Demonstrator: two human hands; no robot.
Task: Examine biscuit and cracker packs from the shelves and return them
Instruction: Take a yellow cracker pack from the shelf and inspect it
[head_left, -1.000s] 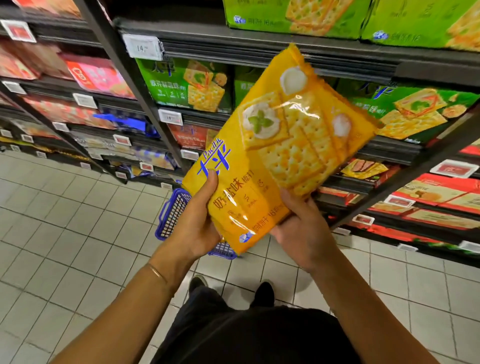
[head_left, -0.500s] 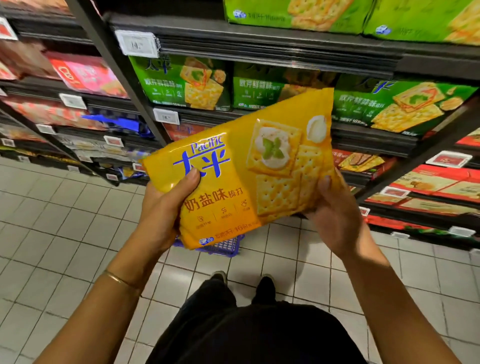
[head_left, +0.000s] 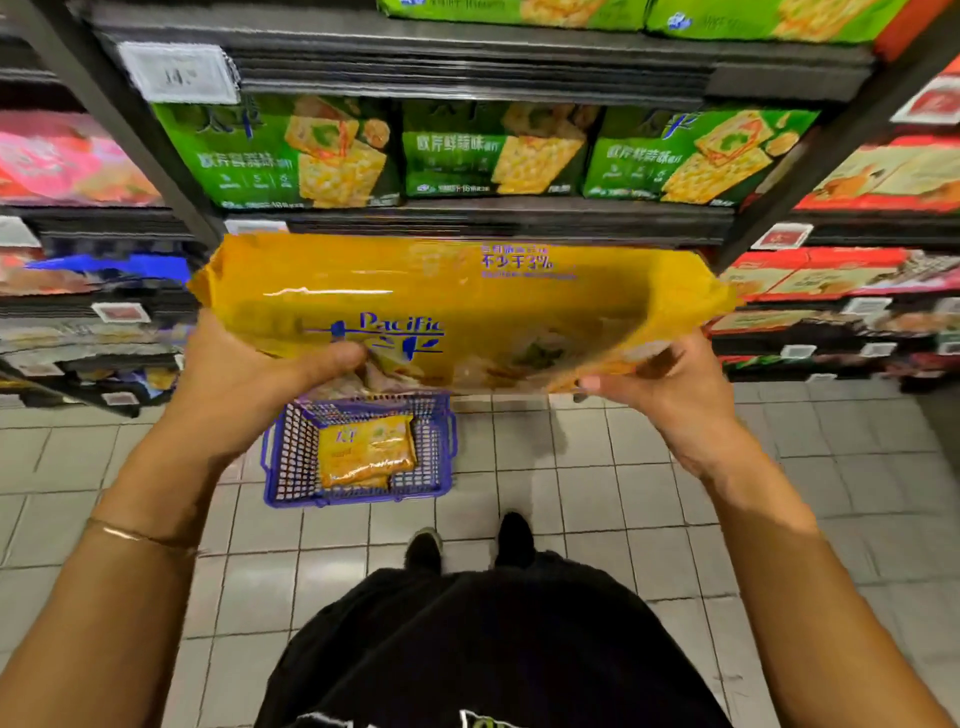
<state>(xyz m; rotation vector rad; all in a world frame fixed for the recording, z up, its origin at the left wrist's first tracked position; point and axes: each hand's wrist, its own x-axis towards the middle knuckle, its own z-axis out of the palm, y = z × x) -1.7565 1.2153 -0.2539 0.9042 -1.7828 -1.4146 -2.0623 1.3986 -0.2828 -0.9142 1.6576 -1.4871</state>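
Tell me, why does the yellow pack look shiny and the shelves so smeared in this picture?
Head view: a white glare streak crosses the yellow pack, its film reflecting overhead light; the shelves and green packs are smeared by motion blur; wide-angle distortion bends the uprights outward; the basket stays fairly sharp.

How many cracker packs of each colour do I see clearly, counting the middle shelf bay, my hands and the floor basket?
Green cracker packs on the middle shelf: 3
Yellow cracker pack held in both hands: 1
Yellow cracker packs in the blue plastic basket: at least 1
Total: at least 5
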